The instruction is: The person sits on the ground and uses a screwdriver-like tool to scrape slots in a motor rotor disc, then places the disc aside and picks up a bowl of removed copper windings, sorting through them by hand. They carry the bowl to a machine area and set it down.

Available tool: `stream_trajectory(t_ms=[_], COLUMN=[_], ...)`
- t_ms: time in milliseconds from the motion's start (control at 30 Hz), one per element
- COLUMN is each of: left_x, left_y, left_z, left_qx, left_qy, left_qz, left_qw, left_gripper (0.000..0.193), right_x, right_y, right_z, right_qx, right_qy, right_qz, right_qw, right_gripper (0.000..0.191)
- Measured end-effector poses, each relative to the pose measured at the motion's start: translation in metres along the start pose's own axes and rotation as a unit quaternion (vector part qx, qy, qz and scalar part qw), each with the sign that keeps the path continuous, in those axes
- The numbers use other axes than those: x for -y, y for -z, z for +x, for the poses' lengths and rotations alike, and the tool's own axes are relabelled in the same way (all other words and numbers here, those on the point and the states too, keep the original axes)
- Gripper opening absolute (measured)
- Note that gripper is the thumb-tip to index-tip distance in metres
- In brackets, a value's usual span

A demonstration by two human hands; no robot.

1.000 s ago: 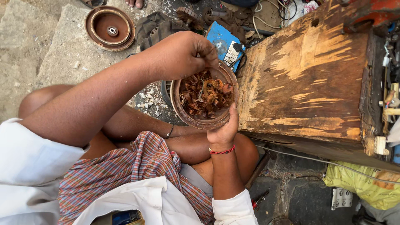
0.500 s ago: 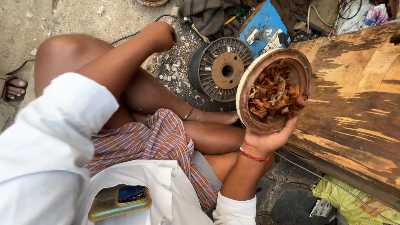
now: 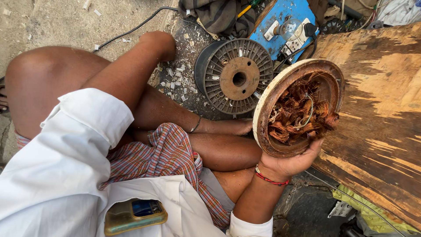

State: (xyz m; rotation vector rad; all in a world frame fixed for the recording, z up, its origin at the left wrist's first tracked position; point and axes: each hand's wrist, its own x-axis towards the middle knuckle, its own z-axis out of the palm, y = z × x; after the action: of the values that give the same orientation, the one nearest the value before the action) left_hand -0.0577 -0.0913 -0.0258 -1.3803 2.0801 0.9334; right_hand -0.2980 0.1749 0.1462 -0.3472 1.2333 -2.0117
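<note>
The right hand [image 3: 291,162] cups the round rusty metal housing full of tangled copper windings [image 3: 300,107] from below, fingers curled under its rim; a firmer grip should steady it, while the left hand [image 3: 160,41] rests, its fingers hidden, on the gritty ground [image 3: 52,26].

phone [image 3: 135,215]: near left, in white shirt pocket; flat rectangle, gold-green case, dark bluish screen facing up | white label [image 3: 340,209]: near right on dark ground by the wooden slab's edge; small pale rectangle with dark print, too small to tell more
</note>
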Motion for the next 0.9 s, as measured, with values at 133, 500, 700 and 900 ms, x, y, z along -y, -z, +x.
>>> stream_trajectory(t_ms=[133, 500, 700, 900], left_x=[0.02, -0.001, 0.002, 0.005], left_y=[0.013, 0.004, -0.002, -0.01], left_z=[-0.003, 0.014, 0.001, 0.008], left_qx=[0.0, -0.085, -0.05, -0.128], left_qy=[0.021, -0.011, 0.024, 0.054], left_qz=[-0.015, -0.11, -0.088, -0.152], left_qw=[1.0, 0.99, 0.995, 0.979], left_gripper=[0.03, 0.026, 0.059, 0.057], right_x=[-0.001, -0.006, -0.007, -0.008], right_y=[0.0, -0.01, -0.016, -0.024], right_z=[-0.002, -0.009, -0.01, -0.017], right_qx=[0.007, -0.023, -0.026, -0.024], right_qy=[0.014, 0.009, 0.007, 0.005], right_qz=[-0.013, -0.015, -0.042, -0.019], right_qw=[1.0, 1.0, 0.999, 1.0], right_gripper=[0.059, 0.062, 0.06, 0.059])
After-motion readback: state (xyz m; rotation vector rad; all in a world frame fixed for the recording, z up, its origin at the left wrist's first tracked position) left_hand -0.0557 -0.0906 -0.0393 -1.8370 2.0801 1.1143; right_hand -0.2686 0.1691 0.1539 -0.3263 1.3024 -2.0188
